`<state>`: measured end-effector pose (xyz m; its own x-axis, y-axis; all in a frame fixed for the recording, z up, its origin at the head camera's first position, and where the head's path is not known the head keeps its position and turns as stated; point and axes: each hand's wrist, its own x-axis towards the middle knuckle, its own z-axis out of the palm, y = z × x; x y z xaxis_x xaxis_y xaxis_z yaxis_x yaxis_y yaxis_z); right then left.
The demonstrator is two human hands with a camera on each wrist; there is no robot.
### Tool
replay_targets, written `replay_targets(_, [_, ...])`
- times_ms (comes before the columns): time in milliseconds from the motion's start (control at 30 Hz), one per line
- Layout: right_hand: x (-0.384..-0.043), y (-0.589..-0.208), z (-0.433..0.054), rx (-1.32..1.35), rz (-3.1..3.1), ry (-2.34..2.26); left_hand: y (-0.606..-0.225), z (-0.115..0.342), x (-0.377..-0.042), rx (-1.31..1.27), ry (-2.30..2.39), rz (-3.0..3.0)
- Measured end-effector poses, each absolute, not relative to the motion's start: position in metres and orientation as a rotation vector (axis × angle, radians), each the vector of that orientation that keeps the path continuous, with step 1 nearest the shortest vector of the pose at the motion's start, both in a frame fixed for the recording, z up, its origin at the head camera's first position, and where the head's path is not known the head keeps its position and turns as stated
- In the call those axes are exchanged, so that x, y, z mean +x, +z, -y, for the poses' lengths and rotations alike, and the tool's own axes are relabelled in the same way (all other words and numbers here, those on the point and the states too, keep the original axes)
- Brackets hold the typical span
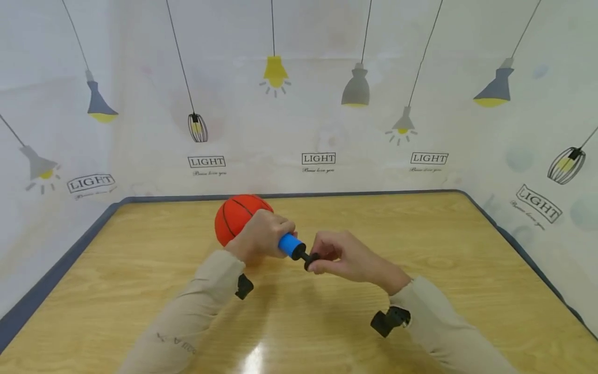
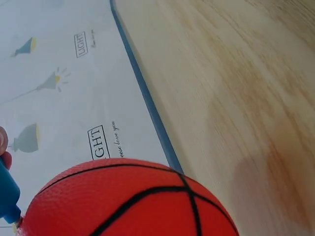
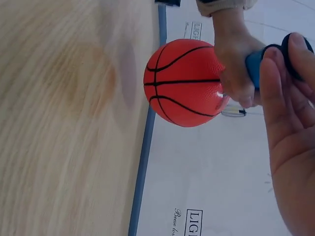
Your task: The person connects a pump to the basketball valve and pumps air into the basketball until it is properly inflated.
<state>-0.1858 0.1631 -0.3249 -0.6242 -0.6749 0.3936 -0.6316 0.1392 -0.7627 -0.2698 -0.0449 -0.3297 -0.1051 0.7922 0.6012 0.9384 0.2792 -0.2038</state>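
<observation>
My left hand point(image 1: 265, 234) grips the blue barrel of a small hand pump point(image 1: 289, 243). The fingers and thumb of my right hand point(image 1: 348, 257) pinch the pump's black handle point(image 1: 309, 263), and a short bit of black rod shows between handle and barrel. Beyond my left hand is a red basketball point(image 1: 235, 217) with black lines, partly covered by that hand in the head view. In the left wrist view, the narrow tip of the pump point(image 2: 9, 199) meets the basketball's side point(image 2: 133, 196). The right wrist view shows the ball point(image 3: 182, 83) beside my left hand.
A wood-grain table point(image 1: 154, 291) lies below my hands, edged by a dark blue border point(image 1: 327, 195). Behind and at both sides stands a pale backdrop point(image 1: 252, 124) printed with lamps. A black strap device point(image 1: 390, 319) sits on my right wrist.
</observation>
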Motion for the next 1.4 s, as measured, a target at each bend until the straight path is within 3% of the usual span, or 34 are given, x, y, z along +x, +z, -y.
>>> replay_targets(300, [-0.153, -0.325, -0.192, -1.395, -2.064, -1.68, -0.33, 0.062, -0.271, -1.499, -0.325, 2.009])
replay_targets(633, [-0.201, -0.351, -0.167, -1.304, -2.036, -1.706, -0.329, 0.05, -0.262, -1.505, -0.062, 2.08])
replay_targets(1100, [-0.152, -0.33, -0.191, -1.36, -1.831, -1.824, -0.333, 0.07, -0.266, -1.439, -0.254, 2.055])
replay_targets(1400, [-0.182, -0.33, -0.167, -1.432, -2.016, -1.7, -0.334, 0.046, -0.253, -1.502, -0.387, 1.926])
